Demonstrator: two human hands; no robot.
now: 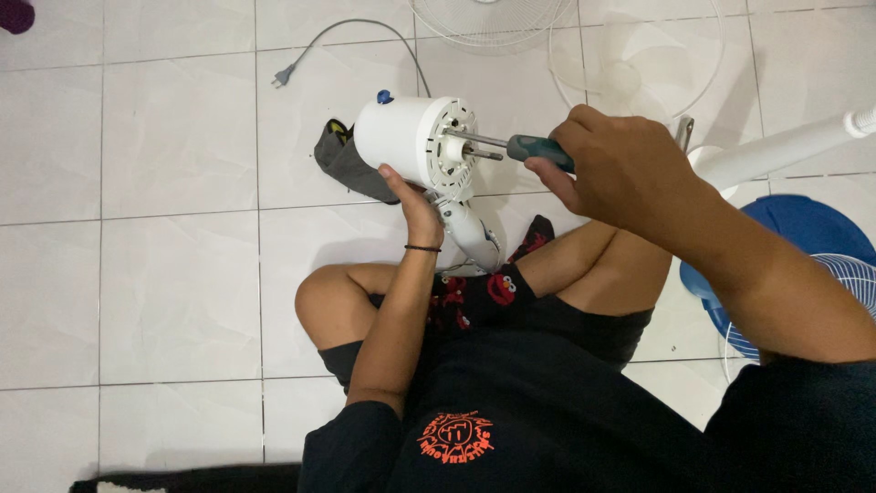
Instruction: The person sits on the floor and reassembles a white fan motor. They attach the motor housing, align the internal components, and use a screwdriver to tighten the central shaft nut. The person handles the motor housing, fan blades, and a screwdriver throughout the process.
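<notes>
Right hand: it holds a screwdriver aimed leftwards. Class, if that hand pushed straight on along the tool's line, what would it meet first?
The right hand grips a screwdriver whose tip is already at the front face of the white fan motor housing, just above the motor shaft. So the housing comes first; the left hand steadies it from below. Whether the tip is seated is unclear.

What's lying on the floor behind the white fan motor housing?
A dark grey cloth sticks out on the tiles behind the motor housing, which the left hand steadies. The housing hides the cloth's near edge and anything beneath it.

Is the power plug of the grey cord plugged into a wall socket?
No, the grey cord's plug lies loose on the white tiled floor.
</notes>
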